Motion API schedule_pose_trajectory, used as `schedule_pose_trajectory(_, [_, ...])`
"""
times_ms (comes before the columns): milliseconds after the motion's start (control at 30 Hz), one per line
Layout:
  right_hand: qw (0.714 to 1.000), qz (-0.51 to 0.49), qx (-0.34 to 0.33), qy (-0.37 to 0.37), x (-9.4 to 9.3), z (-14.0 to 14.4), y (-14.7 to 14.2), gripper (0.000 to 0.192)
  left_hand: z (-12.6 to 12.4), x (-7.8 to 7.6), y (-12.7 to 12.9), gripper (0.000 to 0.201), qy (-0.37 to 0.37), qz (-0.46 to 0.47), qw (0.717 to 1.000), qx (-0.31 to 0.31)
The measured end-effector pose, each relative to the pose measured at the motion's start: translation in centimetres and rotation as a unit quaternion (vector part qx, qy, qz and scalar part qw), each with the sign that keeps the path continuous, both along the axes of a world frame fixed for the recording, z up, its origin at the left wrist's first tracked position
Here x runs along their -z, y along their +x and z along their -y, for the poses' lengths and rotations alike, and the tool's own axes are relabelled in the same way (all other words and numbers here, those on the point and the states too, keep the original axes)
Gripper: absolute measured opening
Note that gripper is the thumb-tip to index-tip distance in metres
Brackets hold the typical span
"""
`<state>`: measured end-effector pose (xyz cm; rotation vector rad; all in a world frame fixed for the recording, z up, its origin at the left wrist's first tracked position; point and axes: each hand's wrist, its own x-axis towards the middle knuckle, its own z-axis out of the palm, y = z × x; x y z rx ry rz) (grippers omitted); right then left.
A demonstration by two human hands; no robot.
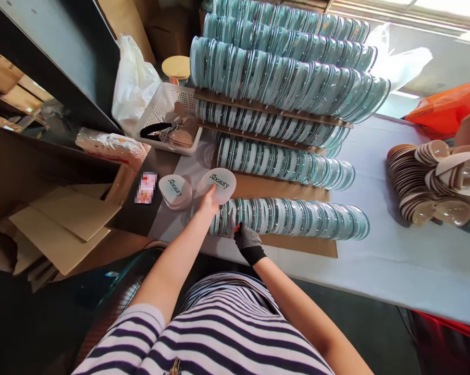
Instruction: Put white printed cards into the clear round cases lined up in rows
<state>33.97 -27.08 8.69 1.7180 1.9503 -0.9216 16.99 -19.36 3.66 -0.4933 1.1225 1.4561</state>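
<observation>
Both hands work at the near edge of a white bench (395, 260). Left hand (208, 202), bare, grips a rounded pale lid printed "Sbeauty" (221, 185) by its lower edge, just above the nearest row of clear teal-rimmed cases (297, 217). Right hand (247, 240), in a black dotted glove, pinches the row's left end. A second printed lid (175, 190) lies just left; a white basket (162, 107) sits behind.

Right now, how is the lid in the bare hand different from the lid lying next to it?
The held lid is lifted and tilted in the left hand; the other lid lies on a small stack on the table. The held lid looks bigger, being nearer the camera. Both are pale, rounded and printed "Sbeauty".
</observation>
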Motion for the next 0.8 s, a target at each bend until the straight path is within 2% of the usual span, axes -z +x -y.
schedule_pose_trajectory(133, [1.000,0.010,-0.028,-0.007,1.7,-0.1,-1.2,0.032,-0.1,-0.2,-0.4,0.037,-0.022,0.011,1.000,0.010])
schedule_pose_trajectory(233, [0.998,-0.002,-0.052,-0.031,2.3,-0.1,-1.6,0.035,0.0,-0.3,-0.6,0.037,-0.021,0.010,1.000,0.017])
schedule_pose_trajectory(400, [0.992,-0.091,0.040,-0.077,2.0,-0.6,-1.3,0.017,0.4,-0.2,-0.8,0.036,-0.013,0.001,1.000,0.012])
schedule_pose_trajectory(467, [0.978,-0.158,0.081,-0.110,2.0,-0.8,-1.2,0.015,0.6,0.0,-0.9,0.037,-0.001,-0.001,1.000,0.014])
schedule_pose_trajectory(500, [0.954,-0.226,0.132,-0.142,2.1,-0.9,-1.2,0.015,0.7,0.0,-0.8,0.039,0.007,-0.002,1.000,0.018])
schedule_pose_trajectory(533, [0.912,-0.309,0.200,-0.184,2.2,-1.0,-1.3,0.016,0.8,0.1,-0.8,0.040,0.016,-0.003,1.000,0.020])
schedule_pose_trajectory(600, [0.792,-0.440,0.326,-0.269,2.4,-1.4,-1.4,0.020,1.1,0.3,-0.5,0.040,0.025,-0.007,0.999,0.022])
schedule_pose_trajectory(633, [0.763,-0.449,0.353,-0.301,2.5,-1.6,-1.5,0.023,1.2,0.3,-0.4,0.039,0.026,-0.011,0.999,0.019])
schedule_pose_trajectory(667, [0.776,-0.414,0.347,-0.325,2.6,-2.0,-1.6,0.024,1.3,0.4,-0.2,0.038,0.024,-0.017,0.999,0.014])
schedule_pose_trajectory(733, [0.844,-0.290,0.283,-0.352,2.5,-2.7,-1.8,0.022,1.3,0.3,0.2,0.038,0.019,-0.034,0.999,-0.005])
schedule_pose_trajectory(800, [0.881,-0.196,0.227,-0.366,2.1,-3.5,-1.8,0.018,1.2,0.2,0.6,0.038,0.019,-0.061,0.997,-0.031])
